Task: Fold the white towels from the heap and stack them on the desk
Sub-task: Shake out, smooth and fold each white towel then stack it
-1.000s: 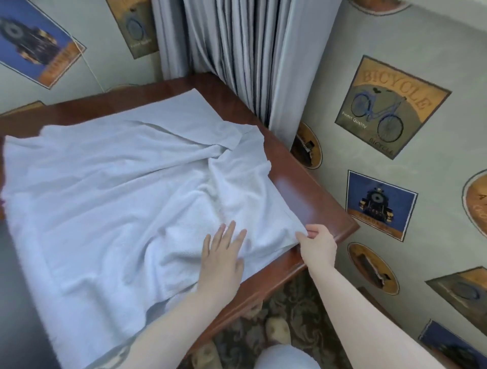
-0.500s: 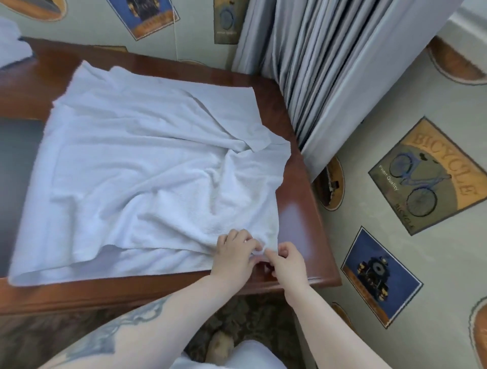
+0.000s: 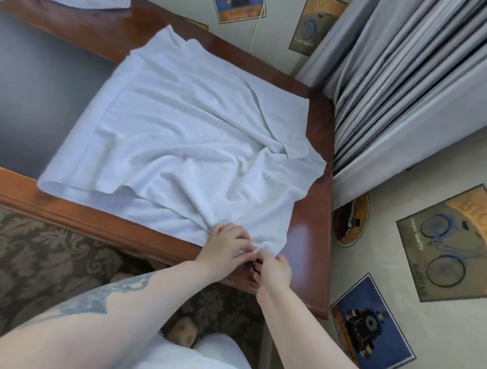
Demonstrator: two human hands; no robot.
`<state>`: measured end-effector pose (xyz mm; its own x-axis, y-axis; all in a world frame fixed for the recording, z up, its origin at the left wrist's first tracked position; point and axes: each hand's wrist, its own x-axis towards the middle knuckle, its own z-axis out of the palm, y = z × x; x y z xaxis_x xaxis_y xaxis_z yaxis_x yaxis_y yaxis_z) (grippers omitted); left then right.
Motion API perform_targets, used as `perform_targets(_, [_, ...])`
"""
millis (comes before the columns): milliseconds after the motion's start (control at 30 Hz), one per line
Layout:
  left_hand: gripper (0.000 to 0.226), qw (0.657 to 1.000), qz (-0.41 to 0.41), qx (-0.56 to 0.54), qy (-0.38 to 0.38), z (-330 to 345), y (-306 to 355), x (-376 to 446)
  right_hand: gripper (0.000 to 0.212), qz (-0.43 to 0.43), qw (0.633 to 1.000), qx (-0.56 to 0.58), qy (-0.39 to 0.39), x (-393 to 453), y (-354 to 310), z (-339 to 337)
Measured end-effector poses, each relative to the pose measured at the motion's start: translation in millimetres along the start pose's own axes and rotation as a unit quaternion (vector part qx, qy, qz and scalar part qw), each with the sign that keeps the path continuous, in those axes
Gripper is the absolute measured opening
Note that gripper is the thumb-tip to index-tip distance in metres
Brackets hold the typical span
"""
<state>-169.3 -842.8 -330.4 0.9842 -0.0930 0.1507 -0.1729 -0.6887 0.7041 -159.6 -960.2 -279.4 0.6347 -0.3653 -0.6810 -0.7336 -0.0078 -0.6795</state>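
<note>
1. Left hand (image 3: 226, 243): fingers curled, gripping the near corner of the white towel (image 3: 184, 137). It lies on the cloth just inside the near edge of the desk (image 3: 311, 252). The forearm carries a grey tattoo.
2. Right hand (image 3: 272, 268): fingers bent, pinching the same towel corner from the right side. It touches the left hand at the fingertips. How much cloth lies inside this pinch cannot be told; the fingers hide it.
3. Towel corner: bunched and slightly lifted between the two hands, at the near edge of the desk close to its near right corner.
4. Towel body: spread over the right half of the desk, creased, with one layer lying over another. The upper layer's edge runs short of the lower layer along the near side. The far right part is folded over on itself near the right edge of the desk.
5. Desk: red-brown wood rim with a dark inset panel showing at the left. A bare polished strip runs along the right edge, beside the towel.
6. More white cloth (image 3: 97, 3) sits at the far left corner of the desk, cut off by the frame; its shape cannot be told.
7. Grey curtain (image 3: 411, 87): hangs just beyond the far right corner of the desk.
8. Wall (image 3: 390, 252) to the right: pale, with bicycle and locomotive prints.
9. Patterned carpet (image 3: 47, 252) lies below the near edge of the desk.
</note>
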Motion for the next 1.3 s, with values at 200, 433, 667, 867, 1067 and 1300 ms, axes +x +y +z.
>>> perform_targets(200, [0.021,0.998,0.021,0.038,0.050,4,0,-4,0.014,-0.080,0.996,0.010,-0.037,-1,1,-11])
perform_targets(433, [0.018,0.994,0.072,0.053,0.059,7,8,-8,0.016,-0.014,0.990,0.095,-0.102,4,3,-41])
perform_targets(667, [0.017,0.988,0.128,0.042,0.081,20,26,1,0.019,-0.065,0.989,0.082,-0.101,0,8,-49])
perform_targets(867, [0.016,0.983,0.153,0.042,0.088,15,28,2,0.021,-0.077,0.990,0.113,-0.014,-1,8,-40])
perform_targets(1067, [0.014,0.987,0.152,0.046,0.027,13,35,-4,0.046,-0.067,0.983,0.162,0.050,-7,14,-32])
perform_targets(1300, [0.026,0.998,0.011,0.000,-0.067,-16,41,2,0.013,0.059,0.958,0.282,0.000,-22,-13,-17])
